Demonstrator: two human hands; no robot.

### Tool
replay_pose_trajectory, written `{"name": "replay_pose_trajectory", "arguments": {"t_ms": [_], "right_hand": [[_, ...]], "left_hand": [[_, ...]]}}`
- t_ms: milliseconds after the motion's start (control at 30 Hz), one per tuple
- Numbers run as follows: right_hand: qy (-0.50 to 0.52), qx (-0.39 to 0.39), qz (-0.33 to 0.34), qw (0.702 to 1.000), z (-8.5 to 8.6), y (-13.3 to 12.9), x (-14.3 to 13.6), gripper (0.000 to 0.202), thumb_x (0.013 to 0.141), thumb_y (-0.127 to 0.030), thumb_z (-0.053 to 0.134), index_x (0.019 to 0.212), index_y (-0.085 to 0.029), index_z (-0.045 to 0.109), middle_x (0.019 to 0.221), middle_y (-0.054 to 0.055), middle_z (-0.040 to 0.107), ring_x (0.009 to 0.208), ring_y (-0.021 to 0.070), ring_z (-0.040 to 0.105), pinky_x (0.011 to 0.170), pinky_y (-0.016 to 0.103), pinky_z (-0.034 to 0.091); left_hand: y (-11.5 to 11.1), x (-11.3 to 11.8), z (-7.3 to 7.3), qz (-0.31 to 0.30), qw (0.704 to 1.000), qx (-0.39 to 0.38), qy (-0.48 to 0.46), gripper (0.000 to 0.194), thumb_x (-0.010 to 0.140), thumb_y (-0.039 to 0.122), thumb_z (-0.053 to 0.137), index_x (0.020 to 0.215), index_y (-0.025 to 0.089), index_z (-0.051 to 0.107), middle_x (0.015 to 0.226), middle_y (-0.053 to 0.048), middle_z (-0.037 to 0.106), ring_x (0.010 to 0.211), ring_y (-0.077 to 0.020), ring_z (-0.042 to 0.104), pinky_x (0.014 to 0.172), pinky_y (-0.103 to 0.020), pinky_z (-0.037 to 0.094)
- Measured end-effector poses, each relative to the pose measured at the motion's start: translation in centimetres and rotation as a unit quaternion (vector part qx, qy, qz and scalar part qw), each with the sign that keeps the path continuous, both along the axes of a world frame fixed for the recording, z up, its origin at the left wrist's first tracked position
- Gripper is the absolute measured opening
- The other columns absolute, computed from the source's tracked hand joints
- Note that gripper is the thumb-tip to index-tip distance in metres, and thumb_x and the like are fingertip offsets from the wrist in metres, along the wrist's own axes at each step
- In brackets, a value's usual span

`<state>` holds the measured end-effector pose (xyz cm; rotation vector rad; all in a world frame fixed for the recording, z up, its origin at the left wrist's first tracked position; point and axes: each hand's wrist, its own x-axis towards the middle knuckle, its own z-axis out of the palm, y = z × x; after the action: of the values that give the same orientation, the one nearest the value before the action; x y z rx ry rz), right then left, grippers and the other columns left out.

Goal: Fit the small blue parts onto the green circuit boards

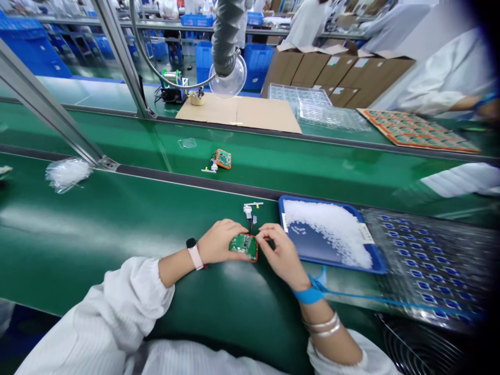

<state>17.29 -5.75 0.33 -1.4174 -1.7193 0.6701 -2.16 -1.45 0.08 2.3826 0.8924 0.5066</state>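
Note:
My left hand (pixel 222 241) grips a green circuit board (pixel 244 246) with an orange edge, thumb along its near side. At the board's right edge, my right hand (pixel 279 252) has thumb and forefinger pinched together; whatever lies between the fingertips is too small to make out. Thin wires run from the board's far side to a white connector (pixel 248 211), beside a thin white strip with a yellow piece (pixel 254 204). Right of my right hand lies a blue tray (pixel 312 254) holding many small white pieces (pixel 332 221).
Clear trays with blue parts (pixel 425 265) lie at the right. A second orange-edged board (pixel 224 159) rests beyond the dark rail. A plastic bag (pixel 68 173) sits at the left, near a metal post (pixel 70 114). A fume hose (pixel 226 41) hangs above.

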Motion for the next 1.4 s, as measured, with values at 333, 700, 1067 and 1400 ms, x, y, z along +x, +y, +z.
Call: {"name": "replay_pose_trajectory", "arguments": {"t_ms": [333, 700, 1067, 1400], "right_hand": [[-0.127, -0.010, -0.214, 0.969, -2.2, 1.3, 12.2, 0.026, 0.074, -0.043, 0.049, 0.066, -0.019, 0.056, 0.076, 0.008, 0.056, 0.078, 0.0236, 0.053, 0.066, 0.037, 0.043], [-0.164, -0.018, -0.208, 0.964, -2.9, 1.6, 12.2, 0.031, 0.073, -0.048, 0.047, 0.068, -0.019, 0.058, 0.079, 0.010, 0.058, 0.081, 0.0258, 0.055, 0.067, 0.039, 0.043], [-0.168, 0.000, -0.192, 0.967, -2.9, 1.5, 11.9, 0.027, 0.076, -0.045, 0.047, 0.070, -0.020, 0.057, 0.079, 0.008, 0.056, 0.080, 0.0239, 0.054, 0.071, 0.038, 0.043], [-0.146, 0.016, -0.198, 0.969, -2.1, 1.0, 12.4, 0.016, 0.076, -0.034, 0.049, 0.072, -0.020, 0.056, 0.079, 0.007, 0.055, 0.079, 0.0214, 0.053, 0.072, 0.036, 0.043]], "left_hand": [[6.5, 3.0, 2.7, 0.038, 0.958, -0.216, -0.184, 0.064, 0.073, 0.046, 0.066, 0.124, 0.016, 0.041, 0.093, -0.007, 0.066, 0.083, -0.0181, 0.063, 0.076, -0.030, 0.047], [18.6, 8.5, -0.7, 0.158, 0.979, 0.117, -0.058, 0.066, 0.070, 0.036, 0.072, 0.127, 0.016, 0.043, 0.121, -0.013, 0.055, 0.112, -0.0271, 0.049, 0.094, -0.038, 0.039], [20.5, -1.3, 0.3, 0.479, 0.849, 0.155, 0.163, 0.063, 0.070, 0.043, 0.070, 0.119, 0.014, 0.043, 0.122, -0.017, 0.047, 0.113, -0.0329, 0.043, 0.092, -0.041, 0.034], [21.6, -5.9, 1.8, 0.499, 0.866, 0.029, -0.007, 0.068, 0.071, 0.045, 0.069, 0.122, 0.015, 0.036, 0.105, -0.011, 0.062, 0.097, -0.0261, 0.059, 0.083, -0.039, 0.045]]}}
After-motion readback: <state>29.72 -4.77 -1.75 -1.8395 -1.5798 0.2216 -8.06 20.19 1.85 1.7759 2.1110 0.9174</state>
